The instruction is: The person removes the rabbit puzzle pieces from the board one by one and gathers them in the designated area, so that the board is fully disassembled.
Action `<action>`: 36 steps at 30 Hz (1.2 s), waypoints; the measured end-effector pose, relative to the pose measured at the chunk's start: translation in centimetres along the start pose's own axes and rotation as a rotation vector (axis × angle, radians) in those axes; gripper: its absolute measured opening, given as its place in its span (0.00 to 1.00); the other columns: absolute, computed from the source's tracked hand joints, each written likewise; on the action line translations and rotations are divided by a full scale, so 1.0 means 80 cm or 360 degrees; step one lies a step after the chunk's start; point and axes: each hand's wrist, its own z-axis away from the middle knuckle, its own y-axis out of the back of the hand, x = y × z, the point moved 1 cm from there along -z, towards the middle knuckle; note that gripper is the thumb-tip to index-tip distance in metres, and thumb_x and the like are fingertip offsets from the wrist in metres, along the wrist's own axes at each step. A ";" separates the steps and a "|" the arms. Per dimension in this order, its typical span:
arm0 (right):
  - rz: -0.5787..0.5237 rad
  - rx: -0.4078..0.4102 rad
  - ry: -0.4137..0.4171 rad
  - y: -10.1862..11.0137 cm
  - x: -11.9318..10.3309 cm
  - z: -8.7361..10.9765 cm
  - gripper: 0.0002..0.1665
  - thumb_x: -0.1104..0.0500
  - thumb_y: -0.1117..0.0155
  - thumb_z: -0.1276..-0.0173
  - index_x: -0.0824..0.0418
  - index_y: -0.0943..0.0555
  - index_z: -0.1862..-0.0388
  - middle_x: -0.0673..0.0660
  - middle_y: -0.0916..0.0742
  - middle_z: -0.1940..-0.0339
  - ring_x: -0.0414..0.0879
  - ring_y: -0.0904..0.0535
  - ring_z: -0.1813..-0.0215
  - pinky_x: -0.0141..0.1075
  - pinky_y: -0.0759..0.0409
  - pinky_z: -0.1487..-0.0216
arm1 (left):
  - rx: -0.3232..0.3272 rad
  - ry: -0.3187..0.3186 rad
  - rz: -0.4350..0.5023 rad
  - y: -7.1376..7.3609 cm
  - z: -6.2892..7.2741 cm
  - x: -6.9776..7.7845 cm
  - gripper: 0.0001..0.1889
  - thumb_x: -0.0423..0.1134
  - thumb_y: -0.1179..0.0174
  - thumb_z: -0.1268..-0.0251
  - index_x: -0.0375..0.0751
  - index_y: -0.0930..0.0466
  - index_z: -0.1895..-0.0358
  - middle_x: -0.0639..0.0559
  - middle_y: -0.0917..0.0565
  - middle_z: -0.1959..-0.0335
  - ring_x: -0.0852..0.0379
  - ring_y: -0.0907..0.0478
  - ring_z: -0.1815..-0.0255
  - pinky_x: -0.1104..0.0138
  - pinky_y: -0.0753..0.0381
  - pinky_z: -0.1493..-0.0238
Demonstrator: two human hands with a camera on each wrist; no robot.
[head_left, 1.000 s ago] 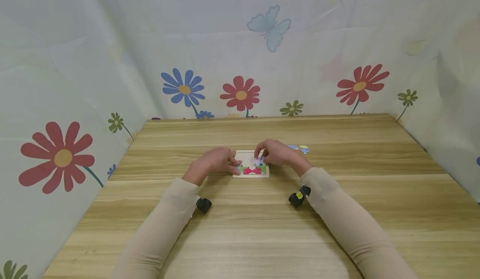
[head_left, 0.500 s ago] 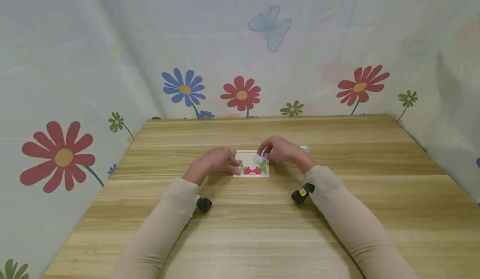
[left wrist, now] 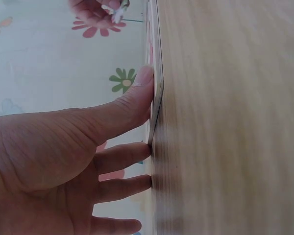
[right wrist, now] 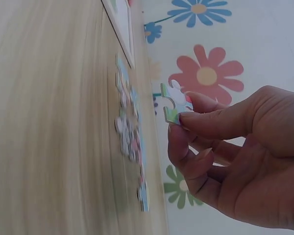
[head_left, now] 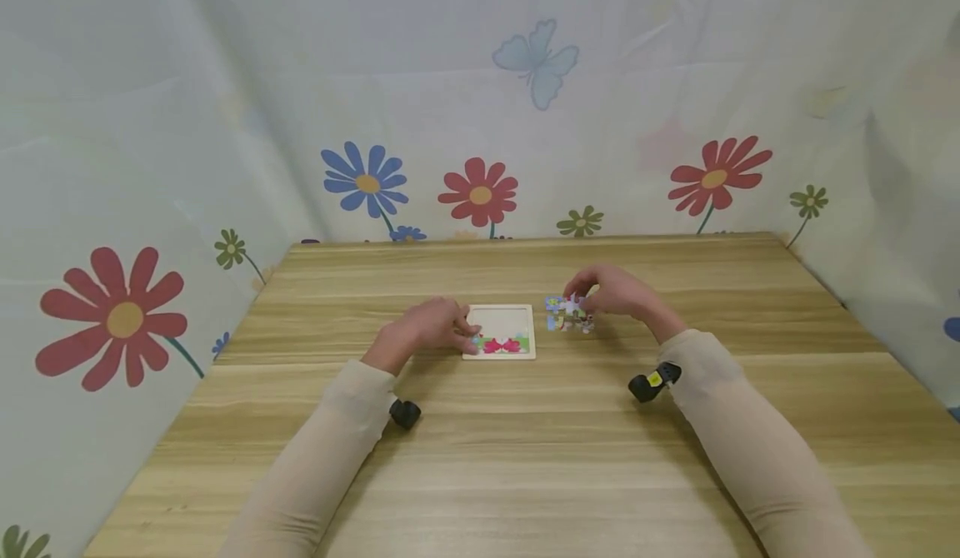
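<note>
1. A single jigsaw piece (right wrist: 178,98), printed in white and green, is held up off the tabletop, pinched between the thumb and fingers of a right hand (head_left: 615,291).

2. By that same hand's fingertips, the piece is kept just above and beside a cluster of loose puzzle pieces (head_left: 554,301), which are scattered flat to the right of a small tray; blue, white and pink patches can be made out on them.

3. The pale-rimmed tray (head_left: 501,322) is laid flat near the middle of the tabletop. Its near side is filled by a red-and-green picture strip (head_left: 501,346), while the cream base is left exposed behind it.

4. The tray is touched at its left side by a left hand (head_left: 435,325), whose thumb is pressed against the rim and whose fingers are extended and spread, with fingertips set down at the edge and on the wood.

5. Both forearms are covered by beige sleeves (head_left: 720,383), and a black device (head_left: 405,413) is worn at each wrist.

6. The wood-grained tabletop (head_left: 480,475) is enclosed by a pale curtain (head_left: 420,58), printed with red, blue and green flowers and a light-blue butterfly (head_left: 537,62).
</note>
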 end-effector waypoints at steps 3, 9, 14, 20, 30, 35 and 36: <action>-0.0031 0.0019 -0.0020 0.006 0.010 0.009 0.15 0.73 0.39 0.34 0.69 0.16 0.49 0.62 0.16 0.55 0.57 0.23 0.50 0.42 0.23 0.54 | -0.0007 -0.0007 -0.0002 0.001 0.001 -0.001 0.25 0.55 0.30 0.41 0.49 0.15 0.43 0.43 0.26 0.31 0.54 0.24 0.49 0.66 0.27 0.57; -0.0033 0.0040 -0.0059 0.018 0.029 0.023 0.15 0.73 0.39 0.34 0.70 0.16 0.49 0.62 0.16 0.57 0.55 0.23 0.53 0.43 0.21 0.55 | -0.0015 0.0012 0.0023 -0.001 0.002 0.000 0.25 0.55 0.30 0.42 0.49 0.15 0.43 0.44 0.25 0.33 0.56 0.25 0.55 0.67 0.29 0.60; -0.0055 0.0003 -0.0105 0.027 0.042 0.037 0.13 0.72 0.38 0.33 0.69 0.16 0.50 0.61 0.17 0.60 0.51 0.23 0.59 0.44 0.22 0.58 | -0.0001 0.0042 0.0048 -0.005 0.001 0.006 0.25 0.54 0.29 0.43 0.50 0.15 0.42 0.44 0.27 0.30 0.54 0.24 0.49 0.66 0.28 0.57; -0.0102 -0.0054 -0.0153 0.029 0.044 0.041 0.13 0.72 0.37 0.33 0.70 0.17 0.50 0.61 0.16 0.61 0.49 0.23 0.63 0.40 0.25 0.64 | -0.0001 0.0050 0.0055 -0.005 -0.001 0.007 0.26 0.54 0.29 0.42 0.50 0.16 0.41 0.44 0.28 0.29 0.49 0.25 0.41 0.65 0.27 0.53; 0.0066 -0.0071 -0.0060 0.012 0.054 0.027 0.12 0.76 0.36 0.40 0.71 0.14 0.57 0.61 0.14 0.68 0.44 0.24 0.70 0.34 0.27 0.69 | 0.0006 0.0086 0.0056 -0.003 0.002 0.005 0.26 0.55 0.29 0.43 0.51 0.16 0.41 0.45 0.28 0.29 0.53 0.25 0.48 0.66 0.29 0.58; 0.0146 -0.0024 -0.0091 0.010 0.053 0.022 0.13 0.76 0.34 0.42 0.68 0.12 0.59 0.60 0.13 0.66 0.46 0.23 0.67 0.34 0.26 0.69 | 0.0018 0.0087 0.0068 -0.002 0.004 0.003 0.26 0.54 0.29 0.43 0.51 0.16 0.41 0.45 0.28 0.29 0.54 0.25 0.47 0.66 0.28 0.57; 0.0160 -0.0016 -0.0098 0.010 0.051 0.021 0.13 0.76 0.34 0.43 0.68 0.12 0.59 0.60 0.12 0.65 0.47 0.22 0.65 0.34 0.25 0.68 | 0.0020 0.0088 0.0069 -0.001 0.004 0.002 0.26 0.54 0.29 0.43 0.51 0.16 0.41 0.45 0.28 0.29 0.53 0.25 0.46 0.66 0.28 0.57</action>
